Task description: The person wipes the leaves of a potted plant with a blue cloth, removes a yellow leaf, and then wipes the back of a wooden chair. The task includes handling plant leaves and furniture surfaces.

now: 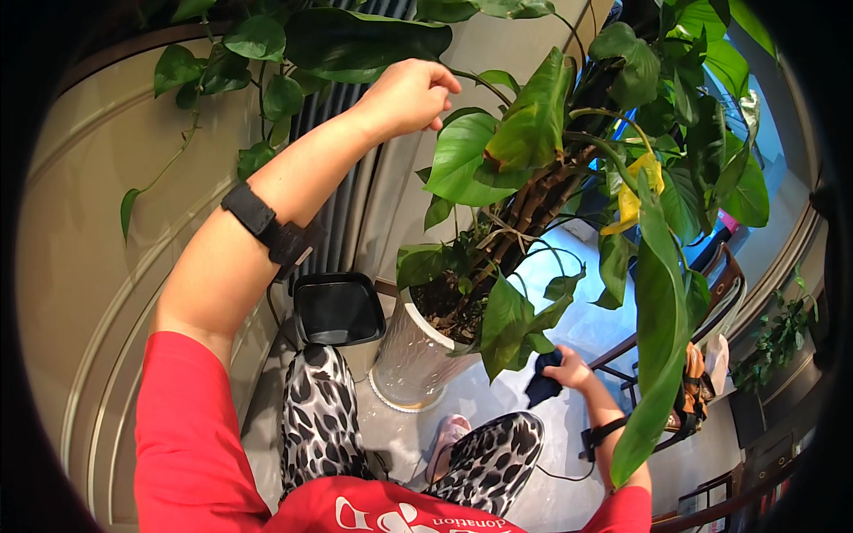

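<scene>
A large leafy plant in a ribbed white pot [426, 353] stands before me, its thick brown stems [533, 200] leaning to the right. My left hand [413, 96] is raised beside a leaf stalk, just under a long dark green leaf [366, 43]; its fingers are curled, and whether they pinch anything is unclear. Low on the right, my right hand [570, 368] grips a dark blue cloth [544, 380] near the pot's lower leaves. A yellow, withered leaf [636, 193] hangs among the green ones. One broad leaf [500, 150] near the left hand has a browned edge.
A black bin [338, 308] stands left of the pot against a panelled wall [153, 266]. Trailing vines [281, 96] hang at the upper left. A long leaf [660, 320] droops over my right forearm. A chair [723, 280] and a bag [693, 383] are at the right.
</scene>
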`<state>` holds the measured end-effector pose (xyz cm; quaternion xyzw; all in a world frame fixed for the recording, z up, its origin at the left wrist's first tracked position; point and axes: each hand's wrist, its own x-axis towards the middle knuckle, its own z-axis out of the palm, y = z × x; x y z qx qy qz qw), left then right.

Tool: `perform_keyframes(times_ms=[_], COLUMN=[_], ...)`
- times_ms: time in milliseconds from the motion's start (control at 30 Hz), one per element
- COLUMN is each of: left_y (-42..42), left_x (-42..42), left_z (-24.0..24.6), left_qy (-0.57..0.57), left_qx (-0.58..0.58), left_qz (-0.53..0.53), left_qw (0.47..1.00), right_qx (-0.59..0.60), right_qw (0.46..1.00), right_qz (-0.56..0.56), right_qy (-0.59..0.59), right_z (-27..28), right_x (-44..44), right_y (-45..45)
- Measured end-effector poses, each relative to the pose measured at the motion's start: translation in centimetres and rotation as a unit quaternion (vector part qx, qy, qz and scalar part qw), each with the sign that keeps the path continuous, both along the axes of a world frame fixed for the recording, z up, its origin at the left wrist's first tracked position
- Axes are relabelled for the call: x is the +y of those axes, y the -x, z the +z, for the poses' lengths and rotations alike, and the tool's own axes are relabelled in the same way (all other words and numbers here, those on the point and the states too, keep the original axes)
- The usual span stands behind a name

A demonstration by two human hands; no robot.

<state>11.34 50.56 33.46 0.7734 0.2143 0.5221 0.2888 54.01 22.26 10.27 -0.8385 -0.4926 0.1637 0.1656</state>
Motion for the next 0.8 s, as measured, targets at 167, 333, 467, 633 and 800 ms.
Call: perform_keyframes(times_ms=[167,333,467,633,800], left_y=[-1.2,-5.0,-8.6,-12.8,-16.5], left_x=[-0.2,2.8,5.8,8.9,11.1], left_z=[2.3,5.8,7.8,9.5,13.0], left_qy=[-0.070,-0.134,-0.051,-0.042,0.019], left_qx=[-0.007,-0.009,-0.051,-0.069,-0.009], left_qz=[-0.011,0.043,0.007,-0.052,-0.075], left_qw=[0.997,0.990,0.997,0.995,0.997], right_qx=[-0.110,-0.039,0.049,0.326,0.419], right_qw=[0.993,0.970,0.970,0.880,0.855], right_qz=[-0.040,-0.063,-0.136,-0.218,-0.208], right_qy=[0.000,-0.231,-0.197,-0.268,-0.224], right_z=[5.6,7.8,5.5,-2.0,-7.3], right_x=[-0.3,-0.4,0.1,1.8,4.4], right_y=[-9.0,-12.2,-9.0,-3.5,-0.9])
